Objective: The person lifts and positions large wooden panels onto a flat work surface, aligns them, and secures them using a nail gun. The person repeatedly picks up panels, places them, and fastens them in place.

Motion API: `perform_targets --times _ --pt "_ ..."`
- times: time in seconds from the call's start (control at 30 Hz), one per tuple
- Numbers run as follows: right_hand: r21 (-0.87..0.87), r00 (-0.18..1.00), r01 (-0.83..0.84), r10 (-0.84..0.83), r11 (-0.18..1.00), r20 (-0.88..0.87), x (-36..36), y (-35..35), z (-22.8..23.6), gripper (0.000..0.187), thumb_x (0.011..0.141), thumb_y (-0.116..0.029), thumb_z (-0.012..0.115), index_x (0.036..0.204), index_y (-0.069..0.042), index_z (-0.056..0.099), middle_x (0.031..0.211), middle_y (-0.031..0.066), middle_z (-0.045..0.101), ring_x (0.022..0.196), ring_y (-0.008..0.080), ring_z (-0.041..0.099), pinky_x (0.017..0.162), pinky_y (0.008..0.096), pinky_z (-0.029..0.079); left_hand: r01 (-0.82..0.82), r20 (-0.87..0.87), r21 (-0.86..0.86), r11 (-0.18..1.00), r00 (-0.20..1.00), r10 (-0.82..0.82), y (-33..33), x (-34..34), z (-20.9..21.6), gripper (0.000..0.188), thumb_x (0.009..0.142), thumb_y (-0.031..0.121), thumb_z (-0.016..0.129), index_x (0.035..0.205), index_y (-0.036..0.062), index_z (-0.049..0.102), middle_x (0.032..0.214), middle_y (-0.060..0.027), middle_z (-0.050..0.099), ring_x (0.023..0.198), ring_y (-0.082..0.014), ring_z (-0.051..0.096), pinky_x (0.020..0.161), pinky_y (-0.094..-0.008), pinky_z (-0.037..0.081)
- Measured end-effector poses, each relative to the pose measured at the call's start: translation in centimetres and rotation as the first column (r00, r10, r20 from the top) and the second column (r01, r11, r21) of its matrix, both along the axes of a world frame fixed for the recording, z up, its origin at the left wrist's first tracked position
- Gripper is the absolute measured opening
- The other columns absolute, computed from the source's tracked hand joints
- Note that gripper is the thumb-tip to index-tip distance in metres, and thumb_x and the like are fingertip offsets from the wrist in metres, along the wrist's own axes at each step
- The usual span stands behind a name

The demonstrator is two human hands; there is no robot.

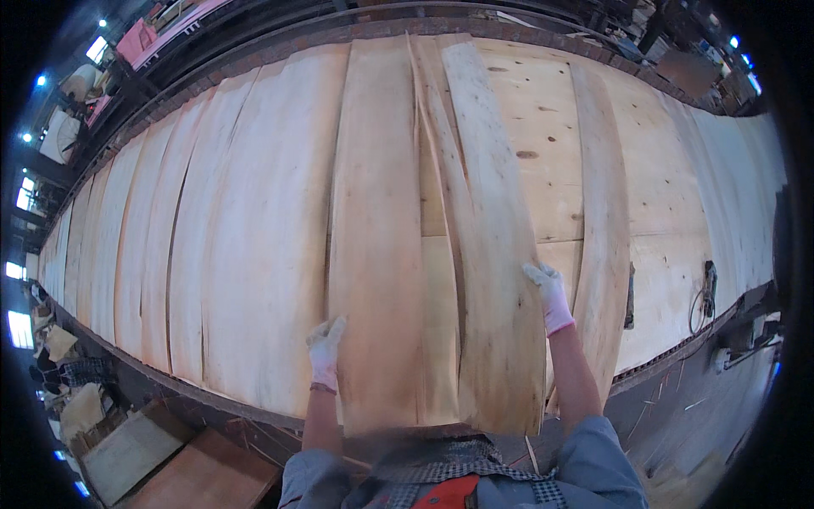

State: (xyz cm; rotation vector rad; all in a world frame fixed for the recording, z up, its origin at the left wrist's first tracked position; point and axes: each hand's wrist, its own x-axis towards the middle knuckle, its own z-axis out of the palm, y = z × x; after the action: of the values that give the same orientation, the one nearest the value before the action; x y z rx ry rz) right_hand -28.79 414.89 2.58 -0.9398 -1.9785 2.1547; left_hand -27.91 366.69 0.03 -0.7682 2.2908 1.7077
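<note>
My left hand [326, 343], in a white glove, is closed at the left edge of a reddish-brown veneer strip [377, 220]. My right hand [551, 295], gloved in white with a pink cuff, is closed on the right edge of a paler veneer strip [500, 254]. Both strips run away from me across the long bench. Between them lies a narrow, split veneer piece [445, 161] with a ragged, raised edge, and a yellowish sheet [438, 331] shows in the gap beneath. The undersides of the strips are hidden.
Overlapping pale veneer sheets [263, 229] cover the bench to the left. Rightward lie a knotty panel [653, 187], a loose narrow strip [602, 212] and a dark tool [709, 284] near the front edge. Brown boards [203, 475] are low at left. Wood scraps litter the floor [670, 424].
</note>
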Motion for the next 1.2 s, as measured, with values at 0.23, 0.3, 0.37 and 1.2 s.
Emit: perform_targets --times 0.23,0.3,0.37,1.2 --pt "0.227 0.967 -0.153 0.098 0.962 0.235 -0.2 0.8 -1.9 0.019 0.090 -0.022 0.075 0.090 -0.003 0.076 0.079 -0.0018 0.067 0.074 0.0075 0.057 0.066 0.0278 0.044 0.031 0.032 -0.035 0.999 0.999 -0.030 -1.4 -0.5 -0.8 0.036 0.090 0.030 0.077 0.106 -0.0024 0.077 0.096 -0.0069 0.076 0.085 -0.0142 0.067 0.079 -0.0301 0.053" --pt "0.334 0.928 -0.233 0.107 0.913 0.356 0.1 2.3 -3.0 0.020 0.090 -0.024 0.076 0.083 -0.005 0.074 0.075 -0.0018 0.064 0.071 0.0073 0.054 0.061 0.0291 0.042 0.070 0.087 -0.099 0.993 0.994 -0.061 -0.6 -1.2 0.4 0.035 0.090 0.029 0.077 0.105 -0.0019 0.077 0.094 -0.0072 0.076 0.083 -0.0147 0.067 0.079 -0.0305 0.054" --pt "0.448 0.918 -0.304 0.134 0.841 0.373 0.0 2.7 -4.0 0.021 0.091 -0.024 0.074 0.081 -0.006 0.072 0.074 -0.0036 0.060 0.068 0.0070 0.051 0.060 0.0286 0.040 0.067 0.098 -0.130 0.989 0.994 -0.055 -0.3 -1.3 0.6 0.034 0.089 0.029 0.076 0.104 -0.0015 0.077 0.092 -0.0077 0.076 0.082 -0.0153 0.067 0.079 -0.0310 0.054" --pt "0.914 0.587 -0.402 0.748 -0.062 0.309 -11.4 -20.3 1.6 0.062 0.091 -0.027 0.069 0.148 -0.012 0.049 0.159 0.0162 0.037 0.149 0.0379 0.029 0.123 0.0489 0.026 0.092 0.183 -0.373 0.923 0.983 -0.024 0.4 -1.5 0.1 0.039 0.091 0.042 0.068 0.112 0.0106 0.077 0.091 -0.0166 0.073 0.083 -0.0315 0.069 0.080 -0.0405 0.052"
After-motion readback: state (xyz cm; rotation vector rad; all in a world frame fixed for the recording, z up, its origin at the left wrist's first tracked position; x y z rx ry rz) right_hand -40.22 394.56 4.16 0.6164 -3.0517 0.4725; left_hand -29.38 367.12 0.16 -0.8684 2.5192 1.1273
